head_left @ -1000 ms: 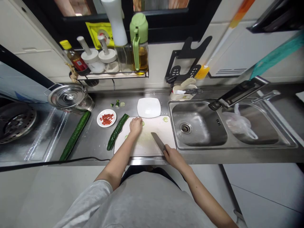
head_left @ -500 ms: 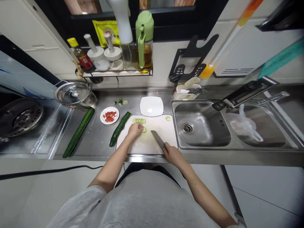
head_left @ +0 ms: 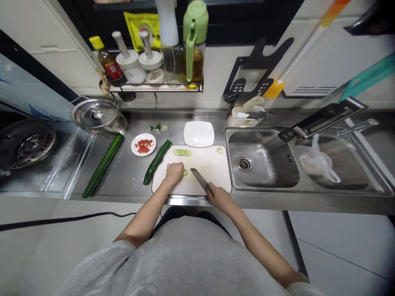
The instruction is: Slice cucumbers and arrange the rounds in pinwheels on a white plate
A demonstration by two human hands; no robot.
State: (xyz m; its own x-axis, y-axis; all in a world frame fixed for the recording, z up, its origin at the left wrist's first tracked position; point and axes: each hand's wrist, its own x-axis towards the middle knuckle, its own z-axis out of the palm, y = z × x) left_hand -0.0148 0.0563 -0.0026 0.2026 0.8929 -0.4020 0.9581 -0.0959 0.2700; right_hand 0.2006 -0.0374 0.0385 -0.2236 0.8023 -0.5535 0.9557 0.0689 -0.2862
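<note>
Holding knife (head_left: pixel 199 179), R hand (head_left: pixel 219 197); red btl label (head_left: pixel 115 70) illegible

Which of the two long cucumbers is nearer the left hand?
The cucumber at the left edge of the board; the other lies farther left, by the pot.

In the middle of the frame, the left grip (head_left: pixel 175 172) hides part of a cucumber piece (head_left: pixel 185 172), and the right grip (head_left: pixel 217 196) covers the handle of the knife (head_left: pixel 199 179). The left edge cuts off the burner (head_left: pixel 27 143); the top edge crops a white-topped bottle (head_left: pixel 168 26). At upper left, the label (head_left: pixel 114 70) on the sauce bottle (head_left: pixel 105 57) is too small to read. Left of centre, the red bits (head_left: pixel 144 146) are too small to identify.
</note>
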